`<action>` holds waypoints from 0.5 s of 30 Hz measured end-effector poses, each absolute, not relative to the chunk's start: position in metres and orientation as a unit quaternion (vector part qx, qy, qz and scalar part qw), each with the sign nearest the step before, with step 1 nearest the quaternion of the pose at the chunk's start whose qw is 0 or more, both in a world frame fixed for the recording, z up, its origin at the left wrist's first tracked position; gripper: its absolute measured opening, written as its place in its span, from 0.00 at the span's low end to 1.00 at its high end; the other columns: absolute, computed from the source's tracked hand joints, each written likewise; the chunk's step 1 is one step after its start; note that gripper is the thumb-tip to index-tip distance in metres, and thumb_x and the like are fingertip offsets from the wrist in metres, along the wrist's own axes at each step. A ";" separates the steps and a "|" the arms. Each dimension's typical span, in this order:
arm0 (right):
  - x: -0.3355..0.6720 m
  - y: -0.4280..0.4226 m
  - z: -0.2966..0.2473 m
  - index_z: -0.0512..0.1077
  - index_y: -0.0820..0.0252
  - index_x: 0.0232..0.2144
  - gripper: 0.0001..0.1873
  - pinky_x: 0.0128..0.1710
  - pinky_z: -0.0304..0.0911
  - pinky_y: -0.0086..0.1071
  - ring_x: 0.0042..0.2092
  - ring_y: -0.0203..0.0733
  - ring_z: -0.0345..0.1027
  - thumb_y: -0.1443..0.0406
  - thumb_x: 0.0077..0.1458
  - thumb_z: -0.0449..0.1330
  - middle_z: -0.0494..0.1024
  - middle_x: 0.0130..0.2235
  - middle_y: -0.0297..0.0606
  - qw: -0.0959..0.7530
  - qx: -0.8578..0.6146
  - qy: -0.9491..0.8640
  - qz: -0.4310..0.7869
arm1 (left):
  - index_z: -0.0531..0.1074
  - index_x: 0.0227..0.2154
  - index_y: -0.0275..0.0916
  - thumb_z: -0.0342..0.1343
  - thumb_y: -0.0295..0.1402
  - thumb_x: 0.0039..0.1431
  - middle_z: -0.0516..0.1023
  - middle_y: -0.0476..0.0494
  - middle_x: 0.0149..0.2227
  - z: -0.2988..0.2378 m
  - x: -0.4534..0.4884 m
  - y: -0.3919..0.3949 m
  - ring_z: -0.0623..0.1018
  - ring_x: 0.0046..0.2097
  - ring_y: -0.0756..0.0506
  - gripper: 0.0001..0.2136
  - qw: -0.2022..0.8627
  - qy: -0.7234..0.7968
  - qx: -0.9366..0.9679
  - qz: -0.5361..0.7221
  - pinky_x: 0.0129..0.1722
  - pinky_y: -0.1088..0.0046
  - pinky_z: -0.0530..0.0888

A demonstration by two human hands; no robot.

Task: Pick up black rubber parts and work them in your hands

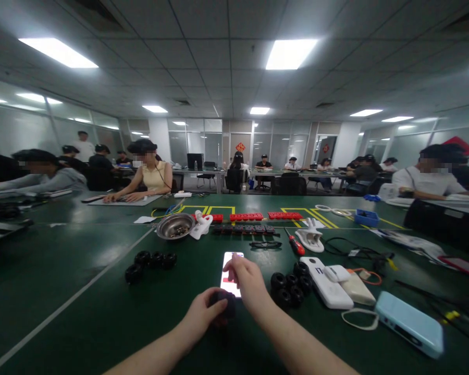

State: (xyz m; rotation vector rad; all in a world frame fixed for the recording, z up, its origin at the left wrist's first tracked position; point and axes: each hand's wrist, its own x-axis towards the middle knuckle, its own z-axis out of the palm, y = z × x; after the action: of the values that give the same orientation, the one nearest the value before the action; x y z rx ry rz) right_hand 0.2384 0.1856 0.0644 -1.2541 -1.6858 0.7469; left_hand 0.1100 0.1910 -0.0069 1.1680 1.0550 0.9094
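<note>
My left hand [206, 308] is closed around a dark round piece [229, 304], which looks like one of the black toy wheels on the table; my fingers partly cover it. Just above it, a phone [227, 287] with a lit white screen lies on the table. My right hand [247, 276] is over the phone, its fingers bent and apart toward the screen, gripping nothing visible; whether a fingertip touches the glass I cannot tell. Several black wheels [291, 284] are bunched right of my right hand. More black wheels [156, 259] lie to the left.
Beyond the phone are a metal bowl [162, 229] with small parts, red trays [246, 216], a black strip [244, 229], glasses [266, 244] and a screwdriver [296, 244]. A white power bank [326, 289], blue box [408, 322] and cables stand right. People sit across the table.
</note>
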 end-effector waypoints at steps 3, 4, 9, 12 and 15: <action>0.238 0.197 0.038 0.67 0.61 0.30 0.17 0.32 0.54 0.33 0.32 0.42 0.62 0.53 0.50 0.51 0.69 0.29 0.38 0.392 -0.536 -0.713 0.225 | 0.66 0.38 0.34 0.54 0.43 0.48 0.74 0.43 0.31 -0.006 0.107 0.192 0.75 0.27 0.46 0.19 0.610 0.466 0.476 0.429 0.27 0.70 0.68; 0.237 0.197 0.030 0.68 0.62 0.30 0.17 0.31 0.54 0.34 0.31 0.44 0.63 0.53 0.50 0.52 0.69 0.28 0.39 0.369 -0.546 -0.722 0.211 | 0.66 0.39 0.34 0.53 0.43 0.48 0.74 0.43 0.31 -0.006 0.107 0.192 0.75 0.29 0.46 0.19 0.609 0.466 0.468 0.439 0.28 0.70 0.69; 0.232 0.192 0.012 0.68 0.63 0.35 0.16 0.29 0.57 0.31 0.31 0.43 0.66 0.57 0.55 0.47 0.72 0.29 0.41 0.298 -0.540 -0.767 0.175 | 0.64 0.40 0.34 0.53 0.47 0.46 0.75 0.42 0.31 -0.006 0.105 0.191 0.76 0.31 0.44 0.23 0.627 0.451 0.447 0.451 0.31 0.68 0.70; 0.238 0.183 0.014 0.62 0.58 0.48 0.20 0.38 0.57 0.31 0.41 0.43 0.64 0.64 0.52 0.52 0.69 0.40 0.40 0.291 -0.493 -0.805 0.155 | 0.65 0.37 0.33 0.48 0.53 0.46 0.75 0.43 0.26 -0.008 0.103 0.190 0.76 0.27 0.45 0.26 0.654 0.426 0.445 0.439 0.28 0.69 0.69; 0.251 0.170 0.008 0.52 0.53 0.55 0.31 0.44 0.56 0.32 0.47 0.43 0.60 0.69 0.48 0.53 0.62 0.49 0.41 0.300 -0.417 -0.845 0.150 | 0.67 0.34 0.34 0.51 0.52 0.45 0.75 0.44 0.24 -0.011 0.102 0.185 0.74 0.22 0.48 0.24 0.673 0.406 0.453 0.421 0.23 0.73 0.67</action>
State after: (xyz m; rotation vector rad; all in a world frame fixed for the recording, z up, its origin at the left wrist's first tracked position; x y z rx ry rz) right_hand 0.2507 0.1700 0.0077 -1.1074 -2.2431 0.3993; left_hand 0.1019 0.1846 -0.0106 1.0203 0.9146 0.9471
